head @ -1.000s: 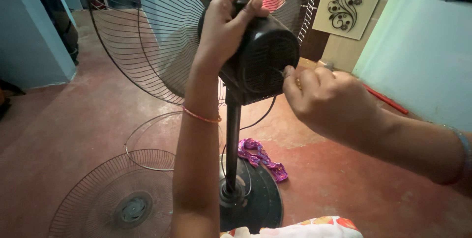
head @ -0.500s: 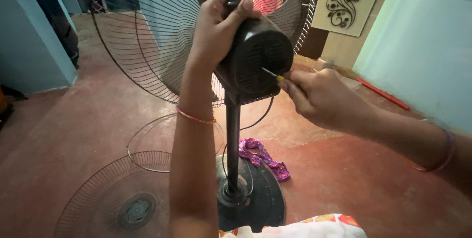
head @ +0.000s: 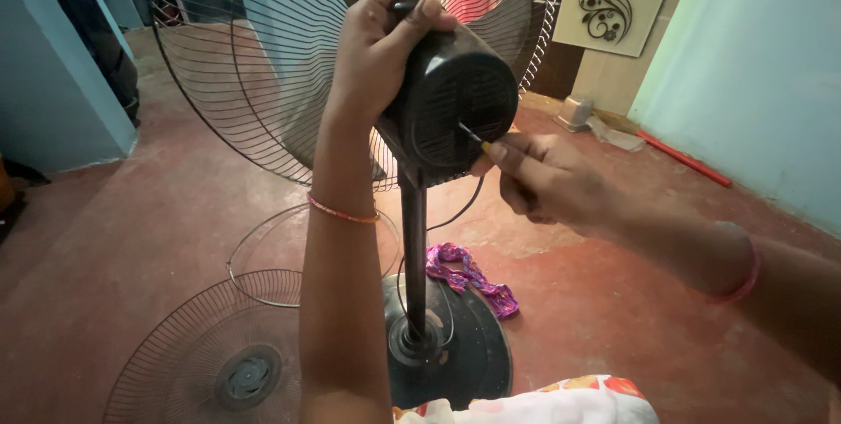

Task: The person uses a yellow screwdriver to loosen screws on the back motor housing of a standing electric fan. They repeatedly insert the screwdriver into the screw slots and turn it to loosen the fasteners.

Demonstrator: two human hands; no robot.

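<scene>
The right hand has drawn back, its screwdriver tip (thin, dark) now showing.

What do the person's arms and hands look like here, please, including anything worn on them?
Both arms are bare, with no sleeves or gloves. The left hand has a thin orange-pink bangle at its wrist. The right hand has a pink bangle on its wrist.

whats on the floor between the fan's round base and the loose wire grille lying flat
In the head view, only a thin wire ring lies behind that gap; between the base and the loose grille the red floor is mostly hidden by the left forearm.
</scene>
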